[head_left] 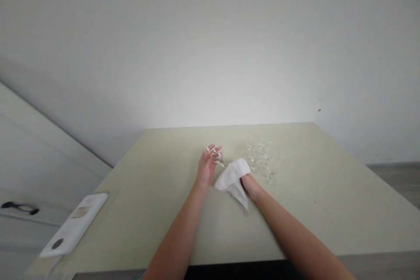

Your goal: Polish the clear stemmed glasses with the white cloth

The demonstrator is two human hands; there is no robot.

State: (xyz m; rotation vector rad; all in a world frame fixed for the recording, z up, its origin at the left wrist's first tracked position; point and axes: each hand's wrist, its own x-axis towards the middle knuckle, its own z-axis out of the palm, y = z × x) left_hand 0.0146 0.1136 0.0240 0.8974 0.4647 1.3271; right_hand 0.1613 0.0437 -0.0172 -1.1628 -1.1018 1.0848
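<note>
My left hand (206,167) is curled round a small clear glass (216,156) over the middle of the pale table (157,183). My right hand (250,184) grips a white cloth (233,178) that hangs just right of that glass, touching or almost touching it. Most of my right hand's fingers are hidden under the cloth. A cluster of several clear glasses (264,159) stands on the table just beyond and to the right of my right hand.
A white rectangular device (74,225) lies at the table's near left corner, close to the edge. A white cabinet with a dark handle (19,207) stands to the left. A plain white wall runs behind the table.
</note>
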